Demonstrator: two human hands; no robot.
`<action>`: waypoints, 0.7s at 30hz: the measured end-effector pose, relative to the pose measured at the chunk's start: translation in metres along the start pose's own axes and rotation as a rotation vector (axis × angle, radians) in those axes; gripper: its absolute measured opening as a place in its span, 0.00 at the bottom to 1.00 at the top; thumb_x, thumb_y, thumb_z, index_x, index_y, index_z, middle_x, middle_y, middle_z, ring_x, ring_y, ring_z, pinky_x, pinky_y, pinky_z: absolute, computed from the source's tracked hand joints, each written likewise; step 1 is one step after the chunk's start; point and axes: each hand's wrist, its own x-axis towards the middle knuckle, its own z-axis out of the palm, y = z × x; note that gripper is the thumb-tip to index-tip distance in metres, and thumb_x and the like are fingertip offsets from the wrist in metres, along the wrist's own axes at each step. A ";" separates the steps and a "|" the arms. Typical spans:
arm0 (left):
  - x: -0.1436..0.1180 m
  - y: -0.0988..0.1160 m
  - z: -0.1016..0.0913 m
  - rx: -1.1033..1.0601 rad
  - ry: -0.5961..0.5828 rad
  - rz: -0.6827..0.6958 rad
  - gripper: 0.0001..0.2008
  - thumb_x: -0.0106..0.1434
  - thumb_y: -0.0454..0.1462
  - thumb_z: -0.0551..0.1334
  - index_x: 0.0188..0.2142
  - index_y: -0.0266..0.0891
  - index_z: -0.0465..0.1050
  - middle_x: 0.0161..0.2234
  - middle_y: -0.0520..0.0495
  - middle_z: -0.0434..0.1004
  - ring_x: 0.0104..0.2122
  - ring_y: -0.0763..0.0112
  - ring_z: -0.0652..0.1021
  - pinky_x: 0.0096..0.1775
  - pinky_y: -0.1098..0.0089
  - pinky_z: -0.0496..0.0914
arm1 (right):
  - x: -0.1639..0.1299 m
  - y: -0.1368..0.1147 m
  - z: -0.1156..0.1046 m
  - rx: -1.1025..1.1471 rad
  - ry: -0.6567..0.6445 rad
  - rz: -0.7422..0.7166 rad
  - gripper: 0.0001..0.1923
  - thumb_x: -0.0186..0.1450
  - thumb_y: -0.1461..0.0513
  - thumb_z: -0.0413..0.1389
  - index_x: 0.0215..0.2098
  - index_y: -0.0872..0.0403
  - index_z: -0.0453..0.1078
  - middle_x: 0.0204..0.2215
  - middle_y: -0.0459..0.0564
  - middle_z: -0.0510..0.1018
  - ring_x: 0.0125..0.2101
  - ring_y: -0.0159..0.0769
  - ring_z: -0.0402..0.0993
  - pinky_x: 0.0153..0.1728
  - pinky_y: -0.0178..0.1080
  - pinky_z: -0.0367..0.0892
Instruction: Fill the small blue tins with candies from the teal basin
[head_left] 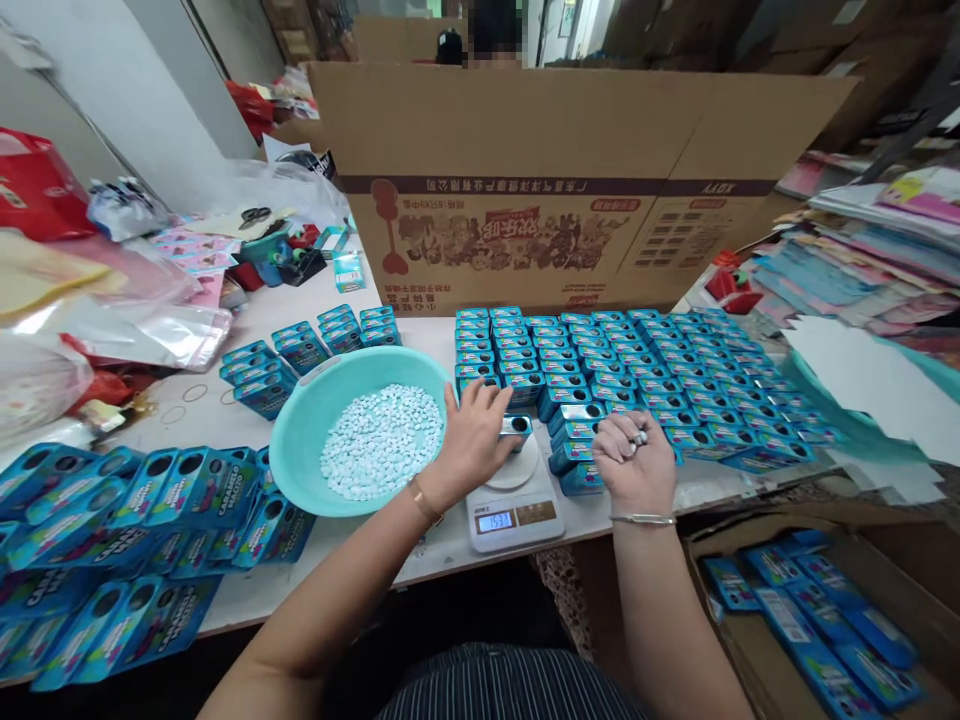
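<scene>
Two hands over a small scale, filling little blue tins with white tablets.

At centre frame the left hand [474,437] lies palm-down with fingers curled over a small tin [517,428] standing on the white scale [514,498], steadying it; the right hand [634,457], just right of it, is loosely fisted, fingertips pinched on a few white tablets [639,437]; the scale's display glows at its front edge; left of the scale, touching the left wrist, sits a teal bowl [300,440] holding a heap of tablets; rows of blue tins [645,370] fill the table to the upper right, before a big cardboard box [570,180]; flat blue cartons [142,530] pile up at lower left.
</scene>
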 end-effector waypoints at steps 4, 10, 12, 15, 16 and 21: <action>0.008 0.008 0.024 0.100 -0.173 0.109 0.22 0.58 0.39 0.66 0.51 0.35 0.68 0.47 0.38 0.75 0.54 0.48 0.68 0.61 0.35 0.45 | 0.001 -0.002 -0.003 -0.057 -0.034 0.043 0.12 0.64 0.68 0.50 0.25 0.50 0.53 0.15 0.35 0.55 0.11 0.25 0.51 0.10 0.30 0.49; 0.023 -0.019 -0.033 -0.041 -0.015 0.047 0.15 0.59 0.41 0.66 0.44 0.42 0.69 0.43 0.45 0.77 0.49 0.56 0.72 0.62 0.38 0.47 | 0.014 -0.023 -0.022 -0.124 -0.028 -0.005 0.16 0.57 0.73 0.52 0.24 0.51 0.51 0.16 0.36 0.59 0.12 0.24 0.56 0.12 0.29 0.53; 0.043 -0.042 -0.067 -0.017 0.116 -0.037 0.17 0.59 0.43 0.66 0.46 0.42 0.68 0.44 0.46 0.77 0.48 0.56 0.72 0.62 0.39 0.47 | 0.019 -0.031 -0.028 -0.131 -0.016 -0.032 0.16 0.55 0.74 0.53 0.24 0.51 0.52 0.16 0.36 0.59 0.13 0.24 0.56 0.12 0.29 0.54; 0.088 -0.089 -0.096 0.118 0.201 -0.107 0.16 0.60 0.42 0.64 0.47 0.42 0.68 0.44 0.45 0.77 0.50 0.55 0.71 0.62 0.39 0.44 | 0.025 -0.032 -0.030 -0.136 0.006 -0.038 0.16 0.54 0.75 0.54 0.25 0.51 0.52 0.16 0.36 0.59 0.13 0.24 0.56 0.12 0.28 0.55; 0.104 -0.106 -0.097 0.177 0.173 -0.120 0.16 0.60 0.41 0.64 0.48 0.42 0.68 0.45 0.44 0.77 0.51 0.55 0.70 0.62 0.39 0.43 | 0.026 -0.031 -0.030 -0.137 0.017 -0.027 0.16 0.54 0.75 0.54 0.25 0.51 0.52 0.16 0.36 0.59 0.13 0.24 0.56 0.13 0.28 0.55; 0.157 -0.174 -0.057 0.333 -0.023 -0.165 0.15 0.56 0.33 0.62 0.45 0.38 0.70 0.45 0.40 0.78 0.51 0.52 0.69 0.63 0.40 0.40 | 0.029 -0.034 -0.030 -0.159 0.105 -0.010 0.15 0.56 0.74 0.53 0.26 0.51 0.53 0.17 0.37 0.59 0.13 0.24 0.56 0.13 0.28 0.57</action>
